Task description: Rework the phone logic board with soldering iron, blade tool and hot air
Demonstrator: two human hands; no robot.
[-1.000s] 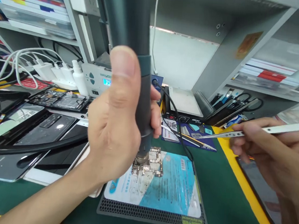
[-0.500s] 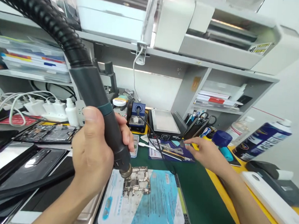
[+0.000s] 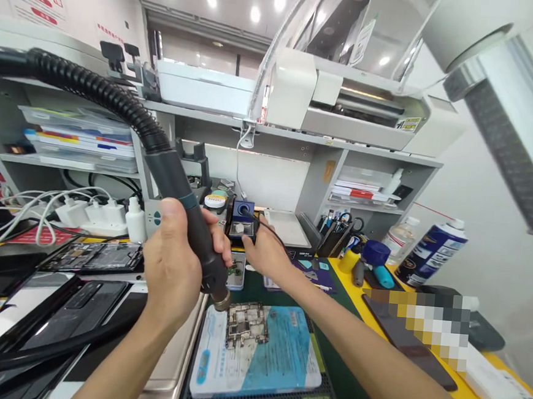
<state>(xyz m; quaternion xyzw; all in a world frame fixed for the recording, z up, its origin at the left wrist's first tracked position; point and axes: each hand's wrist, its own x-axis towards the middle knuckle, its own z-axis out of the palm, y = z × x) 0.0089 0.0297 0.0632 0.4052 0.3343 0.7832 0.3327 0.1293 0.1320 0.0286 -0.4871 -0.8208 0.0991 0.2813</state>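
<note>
My left hand point(image 3: 178, 260) is wrapped around the dark handle of a hot air gun point(image 3: 199, 234). Its metal nozzle points down beside the upper left corner of a phone circuit board point(image 3: 247, 324). That board lies on a blue and white pad point(image 3: 282, 354), apart from the nozzle. At the back, my right hand point(image 3: 266, 252) reaches to the front of a small blue soldering station point(image 3: 243, 210), its fingertips close to the tray. A black cable passes across this hand. Most of its fingers are turned away, so whether they hold anything is hidden.
Several phones and opened phone bodies point(image 3: 97, 300) lie at the left. A flat heating plate point(image 3: 287, 229), a tool holder point(image 3: 337, 233) and a spray can point(image 3: 433, 252) stand at the back right. The hot air gun's thick hose point(image 3: 94, 97) arches over the left side.
My right hand has moved left from the small tools on the purple mat to the soldering station. The view has tilted up. My left hand still grips the hot air gun near the board.
</note>
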